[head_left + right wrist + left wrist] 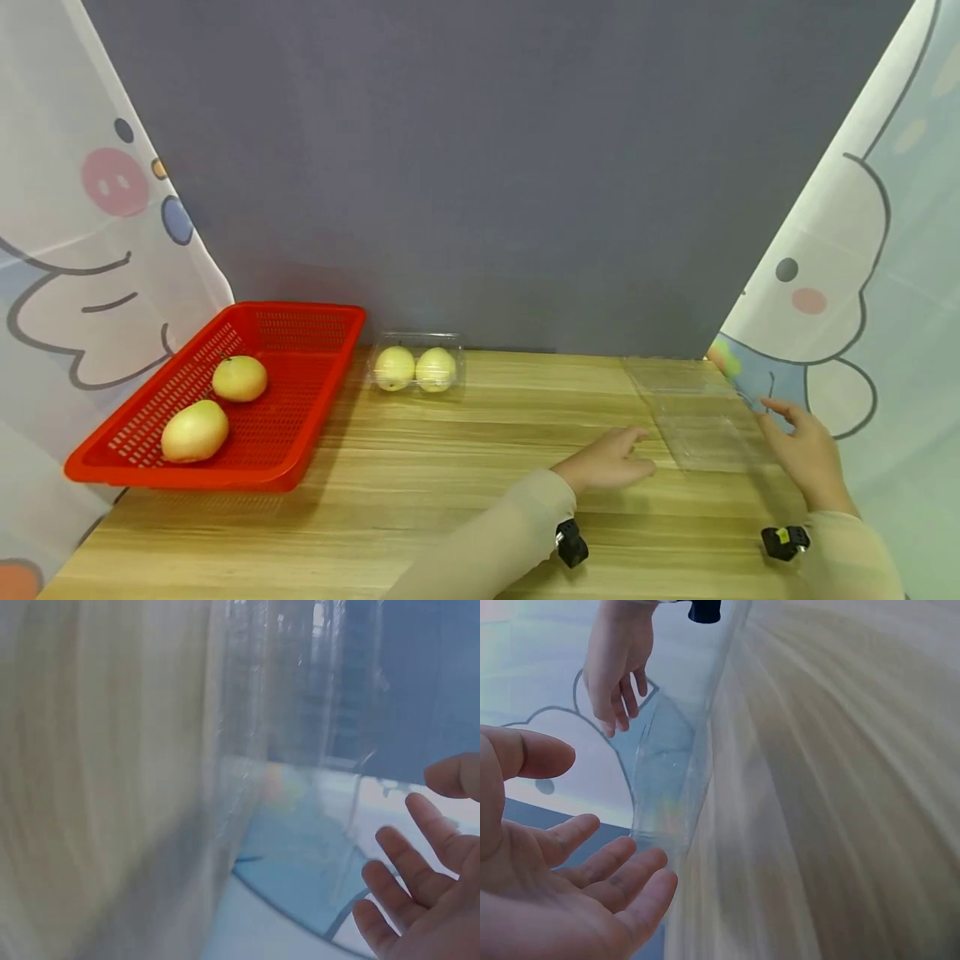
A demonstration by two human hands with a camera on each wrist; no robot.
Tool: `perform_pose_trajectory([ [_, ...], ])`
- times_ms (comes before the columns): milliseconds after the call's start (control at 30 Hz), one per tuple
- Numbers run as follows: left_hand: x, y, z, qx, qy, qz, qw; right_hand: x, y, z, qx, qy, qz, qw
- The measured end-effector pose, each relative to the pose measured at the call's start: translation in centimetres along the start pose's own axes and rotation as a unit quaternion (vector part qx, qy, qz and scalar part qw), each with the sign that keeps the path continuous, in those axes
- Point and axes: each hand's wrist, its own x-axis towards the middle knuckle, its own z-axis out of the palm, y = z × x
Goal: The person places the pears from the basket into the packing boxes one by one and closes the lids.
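A clear plastic clamshell box lies opened out on the wooden table at the right, its lid folded back toward the grey wall. My left hand hovers just left of the box with fingers spread and nothing in them. On the box's other side is my right hand, fingers loosely bent and also holding nothing. Both wrist views show the palms facing the box, the left hand's fingers and the right hand's fingers apart from each other.
A red plastic basket at the left holds two pale yellow round fruits. Near the back wall, another clear box contains two similar fruits. A grey panel closes off the table's back; printed cloth hangs at both sides.
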Motion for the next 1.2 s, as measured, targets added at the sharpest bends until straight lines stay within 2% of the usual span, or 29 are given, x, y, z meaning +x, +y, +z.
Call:
perform_pose_trajectory([
  [100,0.1,0.1,0.4,-0.017,-0.005,-0.005,0.9998,0.2,1.1,0.0,-0.017,0.015,0.010,1.000],
  [167,0.1,0.2,0.6,-0.030,-0.009,-0.009,0.9995,0.3,1.7,-0.1,-0.016,0.004,0.019,1.000],
  [267,0.3,0.2,0.8,-0.050,-0.010,-0.018,0.9985,0.3,2.5,-0.3,0.009,-0.041,0.040,0.998],
  [367,0.5,0.2,1.0,-0.080,-0.011,-0.035,0.9961,0.1,3.0,-0.5,0.048,-0.098,0.073,0.991],
  [467,0.6,0.2,1.2,-0.113,-0.008,-0.061,0.9917,0.0,3.5,-0.5,0.075,-0.130,0.094,0.984],
  [567,0.5,0.2,1.4,-0.134,-0.007,-0.078,0.9879,0.1,4.0,-0.4,0.074,-0.146,0.095,0.982],
  [700,0.5,0.0,1.5,-0.153,-0.002,-0.085,0.9846,0.3,4.4,-0.1,0.056,-0.140,0.076,0.986],
  [800,0.6,-0.1,1.5,-0.163,-0.001,-0.088,0.9827,0.3,4.5,0.0,0.077,-0.135,0.072,0.985],
  [967,0.7,-0.4,1.5,-0.194,-0.006,-0.084,0.9773,0.1,4.4,-0.1,0.106,-0.143,0.089,0.980],
  [1200,0.9,-0.4,1.7,-0.205,-0.009,-0.078,0.9757,-0.3,4.2,0.0,0.107,-0.114,0.092,0.983],
])
